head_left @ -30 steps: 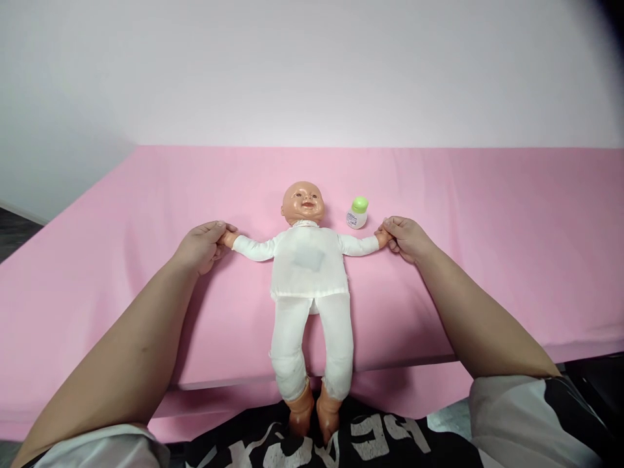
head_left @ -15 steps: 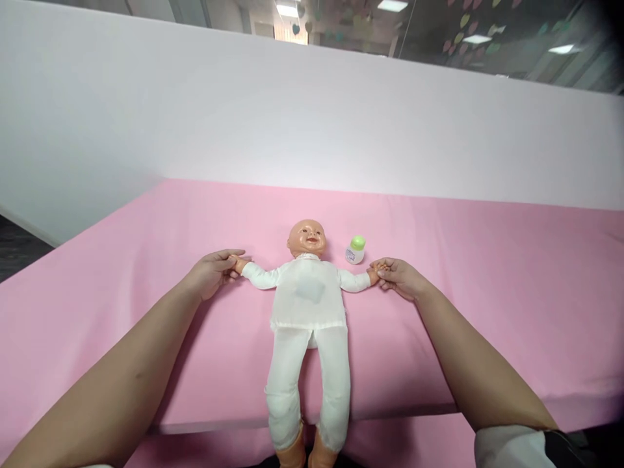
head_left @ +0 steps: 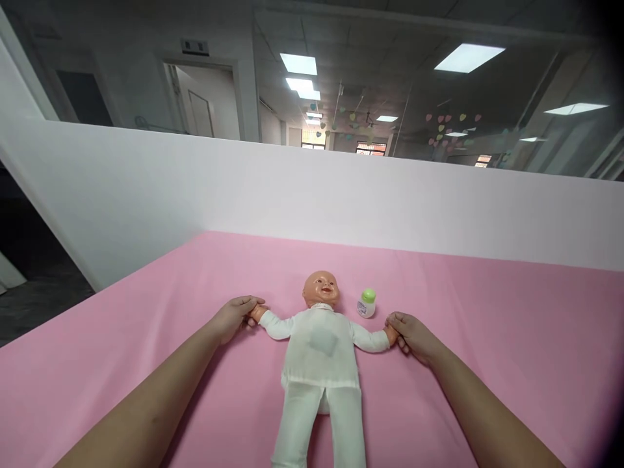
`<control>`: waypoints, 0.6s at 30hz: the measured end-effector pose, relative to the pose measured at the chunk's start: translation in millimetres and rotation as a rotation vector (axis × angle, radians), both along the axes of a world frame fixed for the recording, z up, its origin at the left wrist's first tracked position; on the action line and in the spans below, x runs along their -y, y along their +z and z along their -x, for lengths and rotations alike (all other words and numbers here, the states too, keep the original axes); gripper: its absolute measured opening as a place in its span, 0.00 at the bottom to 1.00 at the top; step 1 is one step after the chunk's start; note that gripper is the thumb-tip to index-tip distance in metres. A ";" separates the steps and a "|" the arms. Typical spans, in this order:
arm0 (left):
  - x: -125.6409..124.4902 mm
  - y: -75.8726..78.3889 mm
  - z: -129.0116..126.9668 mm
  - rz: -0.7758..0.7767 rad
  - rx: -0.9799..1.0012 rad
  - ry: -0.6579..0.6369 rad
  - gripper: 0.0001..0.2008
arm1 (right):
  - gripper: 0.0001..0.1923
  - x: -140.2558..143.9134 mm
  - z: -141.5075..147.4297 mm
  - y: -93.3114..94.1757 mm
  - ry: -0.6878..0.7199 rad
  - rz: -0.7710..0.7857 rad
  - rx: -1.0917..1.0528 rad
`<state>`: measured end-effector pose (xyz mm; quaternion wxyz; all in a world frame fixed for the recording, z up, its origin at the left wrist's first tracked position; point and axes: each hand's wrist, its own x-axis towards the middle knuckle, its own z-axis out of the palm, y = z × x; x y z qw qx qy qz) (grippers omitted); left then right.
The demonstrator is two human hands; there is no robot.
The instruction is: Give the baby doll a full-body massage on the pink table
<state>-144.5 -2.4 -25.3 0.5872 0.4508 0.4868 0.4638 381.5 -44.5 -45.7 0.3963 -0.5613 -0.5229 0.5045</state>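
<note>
A baby doll (head_left: 322, 354) in a white cloth top and trousers lies face up, its arms spread to both sides. My left hand (head_left: 238, 317) is closed around the doll's hand on the left. On the other side, my right hand (head_left: 412, 335) grips the doll's other hand between thumb and fingers. Beside the doll's head, close to my right hand, stands a small white bottle (head_left: 366, 307) with a green cap; neither hand touches it. The doll's feet are cut off by the lower picture edge.
Pink cloth (head_left: 185, 279) covers the table under the doll. A white partition (head_left: 312, 188) runs along the back, with glass above it. Through the glass show ceiling lights, a doorway and heart-shaped decorations. Dark floor (head_left: 43, 286) lies at the left.
The view has tilted up, so the doll, bottle and hands sit lower in the picture and the doll's feet have left it. Both hands still hold the doll's hands.
</note>
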 end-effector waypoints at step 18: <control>-2.5 0.1 9.8 0.024 0.039 -0.101 0.15 | 0.23 -4.4 -11.5 -4.7 0.059 -0.029 -0.123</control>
